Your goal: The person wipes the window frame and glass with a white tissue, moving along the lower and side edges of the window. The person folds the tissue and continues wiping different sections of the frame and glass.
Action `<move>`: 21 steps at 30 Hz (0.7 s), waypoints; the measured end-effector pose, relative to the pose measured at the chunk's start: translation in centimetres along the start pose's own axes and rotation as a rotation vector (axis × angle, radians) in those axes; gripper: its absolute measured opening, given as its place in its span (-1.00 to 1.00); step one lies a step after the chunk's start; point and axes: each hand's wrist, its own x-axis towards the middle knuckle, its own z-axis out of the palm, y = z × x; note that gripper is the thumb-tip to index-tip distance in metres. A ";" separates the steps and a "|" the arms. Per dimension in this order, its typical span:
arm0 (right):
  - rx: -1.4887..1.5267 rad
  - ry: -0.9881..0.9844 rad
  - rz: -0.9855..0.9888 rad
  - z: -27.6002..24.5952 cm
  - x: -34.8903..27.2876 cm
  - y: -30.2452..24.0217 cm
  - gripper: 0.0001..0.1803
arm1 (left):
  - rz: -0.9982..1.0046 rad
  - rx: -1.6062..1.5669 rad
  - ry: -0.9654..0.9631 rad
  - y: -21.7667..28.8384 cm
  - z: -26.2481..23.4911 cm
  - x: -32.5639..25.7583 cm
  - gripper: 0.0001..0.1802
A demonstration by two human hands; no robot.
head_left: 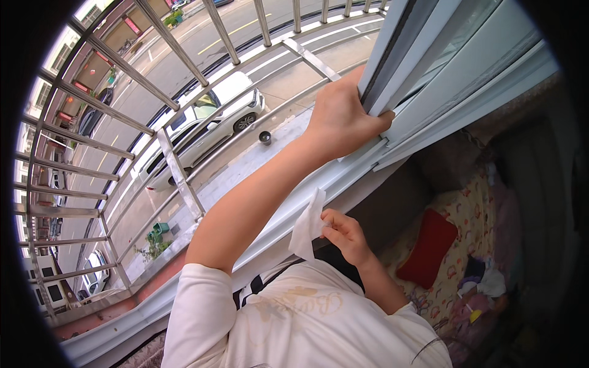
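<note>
My left hand (346, 116) reaches up and forward, closed round the upright edge of a white sliding window sash (402, 58). Its thumb lies on the near side, while the other fingers are mostly hidden behind the frame. Close to my body, my right hand (348, 238) pinches a thin white wipe (305, 228) that hangs loosely beside the window track. The white window track (334, 183) runs slantwise below my left forearm.
Metal guard bars (173, 162) enclose the outside of the window. Below are a street and a parked white car (211, 122). Indoors at right, a bed with a patterned sheet (472, 208) bears a red pillow (427, 248) and a heap of clothes (485, 288).
</note>
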 end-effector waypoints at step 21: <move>0.028 -0.022 -0.131 -1.0 1.6 -3.1 -0.92 | 0.064 0.008 0.239 -1.1 -18.8 -25.6 -0.51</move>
